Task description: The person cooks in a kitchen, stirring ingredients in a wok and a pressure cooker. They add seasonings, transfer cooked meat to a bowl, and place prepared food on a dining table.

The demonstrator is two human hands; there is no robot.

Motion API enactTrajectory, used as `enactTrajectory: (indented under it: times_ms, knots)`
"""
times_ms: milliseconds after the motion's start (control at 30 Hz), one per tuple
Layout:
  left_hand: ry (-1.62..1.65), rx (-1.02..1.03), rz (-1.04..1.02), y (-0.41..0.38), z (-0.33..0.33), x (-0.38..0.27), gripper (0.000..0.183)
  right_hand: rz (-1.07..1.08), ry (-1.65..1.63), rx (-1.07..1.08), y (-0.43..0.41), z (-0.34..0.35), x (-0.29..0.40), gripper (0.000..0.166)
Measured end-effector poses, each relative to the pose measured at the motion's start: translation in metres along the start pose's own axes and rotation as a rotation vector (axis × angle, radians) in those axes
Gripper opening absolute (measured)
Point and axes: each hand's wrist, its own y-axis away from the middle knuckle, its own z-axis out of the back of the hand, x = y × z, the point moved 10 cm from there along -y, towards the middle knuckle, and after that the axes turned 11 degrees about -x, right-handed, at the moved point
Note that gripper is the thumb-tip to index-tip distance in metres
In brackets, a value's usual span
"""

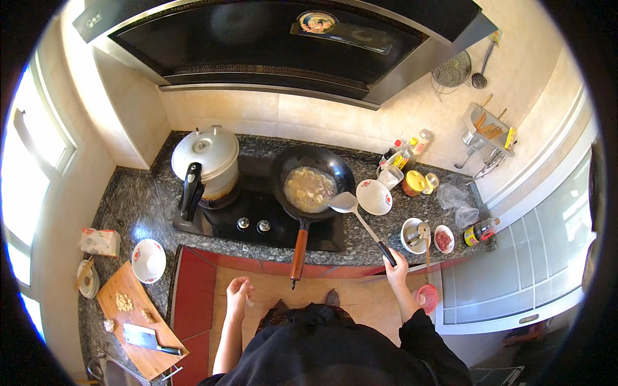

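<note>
My right hand [397, 268] grips the black handle of a metal spatula [344, 202]. Its blade is over the right front rim of a dark wok [344, 169]. In the wok, pale pieces of food [310, 188] lie in a bubbly, yellowish liquid. The wok stands on a black glass gas hob [260, 207], its wooden handle [299, 251] pointing towards me. My left hand [237, 295] hangs in front of the counter, left of that handle, fingers loosely curled and no object visible in them.
A pressure cooker [205, 154] occupies the left burner. Bowls [374, 197], seasoning bottles [408, 149] and minced meat [442, 240] stand right. A cutting board [137, 289] on the left bears chopped pieces [124, 301] and a cleaver [141, 336]. The range hood [270, 43] overhangs the hob.
</note>
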Motion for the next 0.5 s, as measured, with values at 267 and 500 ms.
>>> enactTrajectory:
  times_ms: [267, 500]
  knots:
    - [0.012, -0.078, -0.049, 0.008, -0.031, -0.019, 0.015, -0.052, 0.216, -0.022, 0.008, -0.049, -0.066, 0.033]
    - [0.041, -0.154, -0.141, 0.028, -0.076, -0.068, 0.017, -0.178, 0.269, 0.103, 0.000, -0.094, -0.108, 0.033]
